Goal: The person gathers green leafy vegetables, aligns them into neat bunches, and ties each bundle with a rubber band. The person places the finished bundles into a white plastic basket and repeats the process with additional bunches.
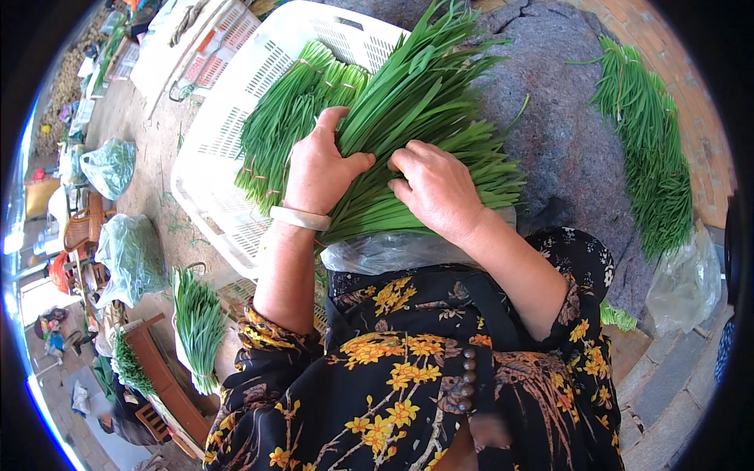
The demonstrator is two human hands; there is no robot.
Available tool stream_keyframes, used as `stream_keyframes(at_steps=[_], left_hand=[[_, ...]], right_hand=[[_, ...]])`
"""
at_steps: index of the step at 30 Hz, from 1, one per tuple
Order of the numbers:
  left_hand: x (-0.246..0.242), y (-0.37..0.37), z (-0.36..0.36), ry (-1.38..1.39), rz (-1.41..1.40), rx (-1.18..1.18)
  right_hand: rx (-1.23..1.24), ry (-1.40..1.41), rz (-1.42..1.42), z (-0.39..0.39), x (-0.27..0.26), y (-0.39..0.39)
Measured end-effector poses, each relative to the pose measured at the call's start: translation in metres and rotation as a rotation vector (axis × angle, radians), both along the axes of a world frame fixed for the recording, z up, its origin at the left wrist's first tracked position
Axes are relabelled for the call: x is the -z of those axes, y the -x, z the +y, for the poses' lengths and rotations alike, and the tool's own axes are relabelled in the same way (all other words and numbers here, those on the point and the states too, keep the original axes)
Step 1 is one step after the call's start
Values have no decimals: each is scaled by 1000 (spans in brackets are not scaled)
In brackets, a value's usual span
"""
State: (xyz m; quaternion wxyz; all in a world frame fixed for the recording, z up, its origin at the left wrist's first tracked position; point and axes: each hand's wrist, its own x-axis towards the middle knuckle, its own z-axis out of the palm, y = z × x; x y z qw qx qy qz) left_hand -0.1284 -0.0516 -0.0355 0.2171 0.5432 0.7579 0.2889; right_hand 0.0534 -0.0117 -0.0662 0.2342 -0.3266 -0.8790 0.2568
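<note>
A large loose sheaf of green garlic chives [424,112] lies across my lap on a clear plastic sheet [389,253], its leaf ends pointing up and right. My left hand [324,162], with a pale bangle at the wrist, curls around the left side of the sheaf, thumb and fingers on the leaves. My right hand [436,188] has its bent fingers closed on leaves in the middle of it. Directly beyond my left hand, tied chive bundles [274,120] lie in a white slotted plastic basket [218,150]. The fingertips of my right hand are partly hidden among the leaves.
A grey felt blanket [559,123] spreads at the right, with banded chive bundles [648,147] beyond it and a crumpled plastic bag [686,282] below them. Filled plastic bags [132,256] stand on the floor at left, near another chive bundle [197,327] and a brown wooden bench [156,377].
</note>
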Motion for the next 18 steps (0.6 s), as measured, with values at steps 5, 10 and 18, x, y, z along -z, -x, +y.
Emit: stream_keyframes(at_steps=[5, 10, 18], left_hand=[[0, 0, -2, -13, 23, 8], [-1, 1, -1, 13, 21, 18], [2, 3, -3, -29, 33, 17]], right_hand=[[6, 316, 64, 7, 5, 3], [6, 251, 39, 8, 6, 8], [-58, -98, 97, 4, 14, 16]])
